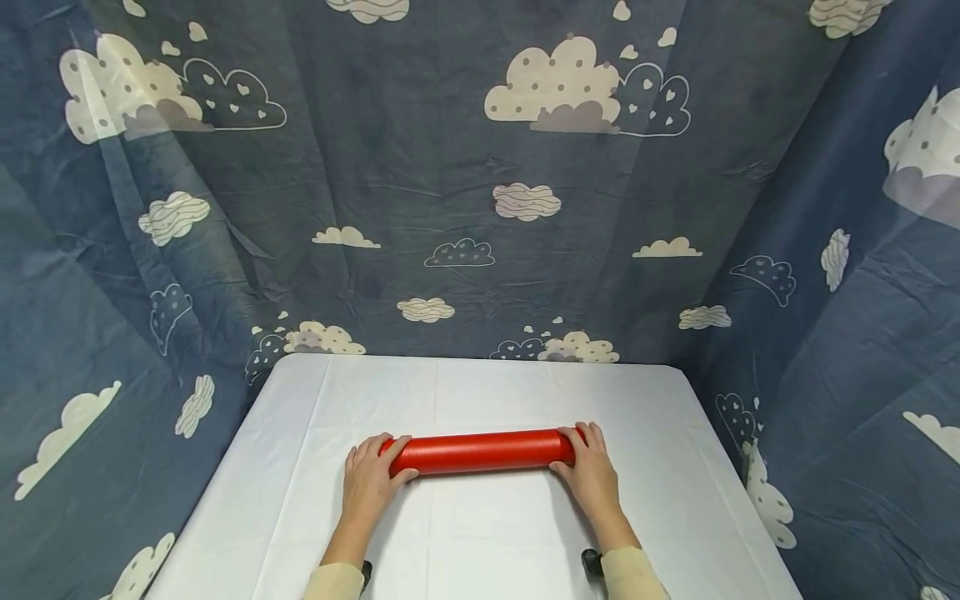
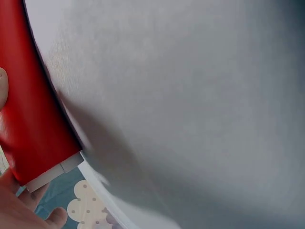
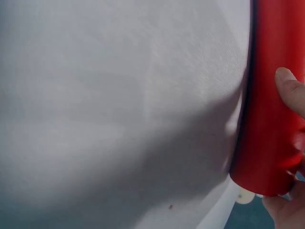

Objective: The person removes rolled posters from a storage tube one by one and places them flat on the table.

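Note:
A long, smooth red tube (image 1: 487, 452) lies crosswise over the white table, spanning the gap between both hands. My left hand (image 1: 367, 483) grips its left end, thumb on the near side and fingers over the far side. At the other end, my right hand (image 1: 592, 477) holds the tube in much the same way. A pale grey rim shows at the end of the red tube (image 2: 35, 109) in the left wrist view. In the right wrist view, the thumb (image 3: 290, 90) presses on the red surface, while the other fingers are partly out of frame.
The table (image 1: 487, 542) wears a white cloth with faint fold lines. Dark blue curtains (image 1: 420, 167) printed with clouds hang behind it and on both sides. A black band (image 1: 592, 562) shows at the right wrist, by a pale yellow sleeve (image 1: 633, 575).

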### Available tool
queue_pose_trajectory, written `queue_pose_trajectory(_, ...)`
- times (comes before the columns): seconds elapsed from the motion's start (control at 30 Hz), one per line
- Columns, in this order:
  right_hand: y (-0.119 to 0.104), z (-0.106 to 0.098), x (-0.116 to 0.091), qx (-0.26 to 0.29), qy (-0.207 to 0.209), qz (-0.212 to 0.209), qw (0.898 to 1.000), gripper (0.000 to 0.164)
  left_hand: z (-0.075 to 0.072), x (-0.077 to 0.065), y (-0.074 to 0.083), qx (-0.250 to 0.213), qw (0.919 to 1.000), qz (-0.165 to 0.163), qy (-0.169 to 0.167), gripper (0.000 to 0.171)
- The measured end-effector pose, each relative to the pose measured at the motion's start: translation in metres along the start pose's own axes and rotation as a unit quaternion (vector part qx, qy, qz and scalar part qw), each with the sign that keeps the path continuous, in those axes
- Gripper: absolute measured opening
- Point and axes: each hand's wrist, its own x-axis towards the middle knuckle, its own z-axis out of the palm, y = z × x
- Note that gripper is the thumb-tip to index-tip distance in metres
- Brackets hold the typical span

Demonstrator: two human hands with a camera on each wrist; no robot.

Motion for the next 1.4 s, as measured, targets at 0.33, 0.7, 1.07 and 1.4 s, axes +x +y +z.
queue_pose_trajectory(0.33,0.006,0.003,0.015,0.005,-0.035,-0.007,0.999,0.067,0.001,-0.006,0.001,0.012,0.9997,-0.017,-0.013,0.063)
queue_pose_trajectory(0.7,0.009,0.0,0.032,0.011,-0.069,-0.01,0.998,0.066,0.002,-0.01,0.006,0.007,0.9997,-0.023,-0.011,0.063)
queue_pose_trajectory(1.07,0.01,0.0,0.04,0.009,-0.078,-0.021,0.997,0.066,-0.002,-0.01,0.007,0.006,0.9996,-0.026,-0.007,0.061)
queue_pose_trajectory(1.4,0.014,-0.004,0.048,0.009,-0.102,-0.022,0.994,0.065,0.001,-0.013,0.013,0.032,0.999,-0.033,-0.003,0.062)
